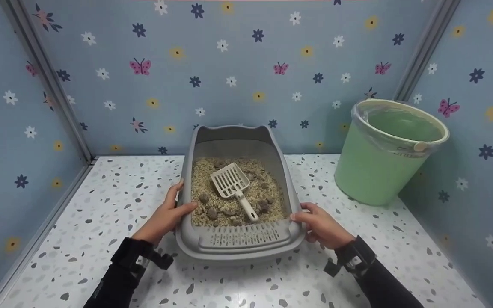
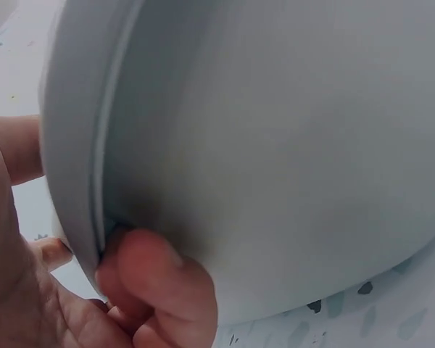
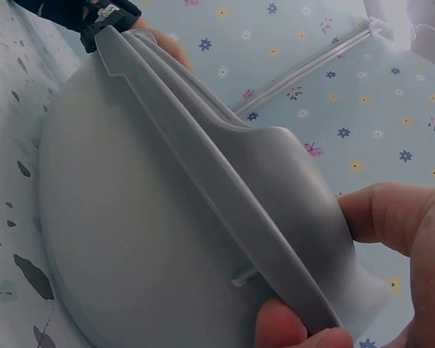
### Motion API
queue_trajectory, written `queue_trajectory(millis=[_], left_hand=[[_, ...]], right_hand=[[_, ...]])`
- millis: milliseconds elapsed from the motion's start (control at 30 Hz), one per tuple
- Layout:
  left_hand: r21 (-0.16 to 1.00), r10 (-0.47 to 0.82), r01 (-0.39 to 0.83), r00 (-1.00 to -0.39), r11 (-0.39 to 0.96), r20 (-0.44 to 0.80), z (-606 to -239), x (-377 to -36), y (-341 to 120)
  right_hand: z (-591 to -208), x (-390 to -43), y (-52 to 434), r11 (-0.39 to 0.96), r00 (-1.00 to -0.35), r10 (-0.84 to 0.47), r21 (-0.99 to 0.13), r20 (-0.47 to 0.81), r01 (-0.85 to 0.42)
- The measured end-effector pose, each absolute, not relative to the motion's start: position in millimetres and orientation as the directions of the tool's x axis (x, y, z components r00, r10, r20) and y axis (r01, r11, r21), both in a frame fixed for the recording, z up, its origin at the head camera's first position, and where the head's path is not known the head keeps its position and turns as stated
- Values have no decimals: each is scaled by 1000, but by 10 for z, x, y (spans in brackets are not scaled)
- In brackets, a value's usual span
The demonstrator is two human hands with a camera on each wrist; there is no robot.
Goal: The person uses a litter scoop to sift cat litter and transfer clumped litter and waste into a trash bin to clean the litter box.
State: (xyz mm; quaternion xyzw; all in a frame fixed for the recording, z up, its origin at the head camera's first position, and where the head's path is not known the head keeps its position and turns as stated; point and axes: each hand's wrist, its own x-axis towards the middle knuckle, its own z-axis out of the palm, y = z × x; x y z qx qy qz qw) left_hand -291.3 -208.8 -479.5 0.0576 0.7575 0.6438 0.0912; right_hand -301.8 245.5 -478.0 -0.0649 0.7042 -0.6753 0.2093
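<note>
Both hands clasp the grey litter box [image 1: 238,244] at lower centre: left hand [image 1: 167,216] and right hand [image 1: 321,226] curl over its side rims. Stiff plastic, likely heavy with litter; a scoop [image 1: 233,184] lies loose inside.

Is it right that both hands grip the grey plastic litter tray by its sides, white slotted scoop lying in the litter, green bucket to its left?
Not quite: the green bucket stands right of the grey plastic litter tray, as the head view shows. Both the left hand and right hand grip its sides; the white slotted scoop lies in the litter.
</note>
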Motion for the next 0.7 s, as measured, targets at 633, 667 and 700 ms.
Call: queue_trajectory(millis=[633,667,700], left_hand=[[992,157,4,-987,127,-16,-4856,-2443,-1927],[992,164,5,-986,129,-16,-4856,-2421,-1923],[991,171,5,-985,131,-18,-4858,-2402,-1921]], right_hand=[[-4759,-2609,2605,80,-884,-414,-976,-215,200],[-4761,-2588,2614,79,-884,-415,-976,-217,203],[-4764,-2566,2622,78,-883,-416,-976,-219,206]])
